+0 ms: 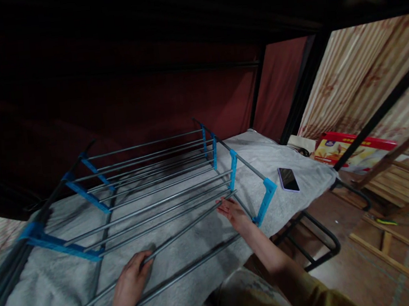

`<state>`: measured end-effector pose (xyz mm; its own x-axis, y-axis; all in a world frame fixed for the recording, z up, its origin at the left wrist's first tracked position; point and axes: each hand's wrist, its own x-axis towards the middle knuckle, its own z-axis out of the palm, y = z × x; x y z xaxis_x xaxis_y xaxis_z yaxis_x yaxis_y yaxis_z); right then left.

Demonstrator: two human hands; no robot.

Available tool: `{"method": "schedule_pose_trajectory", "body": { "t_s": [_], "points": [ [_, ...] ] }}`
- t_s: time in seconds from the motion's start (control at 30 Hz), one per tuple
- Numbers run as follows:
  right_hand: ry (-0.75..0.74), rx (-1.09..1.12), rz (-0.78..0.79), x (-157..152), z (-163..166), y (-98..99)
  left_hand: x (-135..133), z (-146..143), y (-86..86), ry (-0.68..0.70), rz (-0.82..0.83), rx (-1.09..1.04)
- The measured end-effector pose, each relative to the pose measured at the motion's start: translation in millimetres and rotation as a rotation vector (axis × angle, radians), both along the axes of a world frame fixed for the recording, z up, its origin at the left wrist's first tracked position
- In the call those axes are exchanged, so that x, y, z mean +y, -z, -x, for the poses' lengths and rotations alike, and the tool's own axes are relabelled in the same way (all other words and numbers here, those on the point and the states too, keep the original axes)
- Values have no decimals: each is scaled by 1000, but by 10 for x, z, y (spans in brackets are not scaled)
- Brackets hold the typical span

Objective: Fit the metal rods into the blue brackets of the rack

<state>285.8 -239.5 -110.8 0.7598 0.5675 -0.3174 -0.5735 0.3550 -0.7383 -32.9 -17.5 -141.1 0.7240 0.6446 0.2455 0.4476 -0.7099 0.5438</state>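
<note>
A rack of grey metal rods joined by blue plastic brackets lies on a grey blanket spread over a low bed. My left hand is wrapped round one loose grey rod near its lower end. My right hand reaches to the far end of that rod, fingers stretched out and touching it beside a blue corner bracket. Another rod lies along the blanket's near edge.
A phone lies face up on the blanket at the right. A red box stands beyond the bed's black frame. Wooden slats lie on the floor at right. Dark red cloth hangs behind.
</note>
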Motion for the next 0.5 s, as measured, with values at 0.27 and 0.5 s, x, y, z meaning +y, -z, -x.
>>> {"method": "schedule_pose_trajectory", "body": {
  "t_s": [0.27, 0.5],
  "points": [
    [-36, -80, -54, -18, 164, -394, -207, -202, -222, 60, -44, -7],
    [-62, -302, -130, -21, 434, -1167, -547, -532, -802, 60, -308, 56]
  ]
}}
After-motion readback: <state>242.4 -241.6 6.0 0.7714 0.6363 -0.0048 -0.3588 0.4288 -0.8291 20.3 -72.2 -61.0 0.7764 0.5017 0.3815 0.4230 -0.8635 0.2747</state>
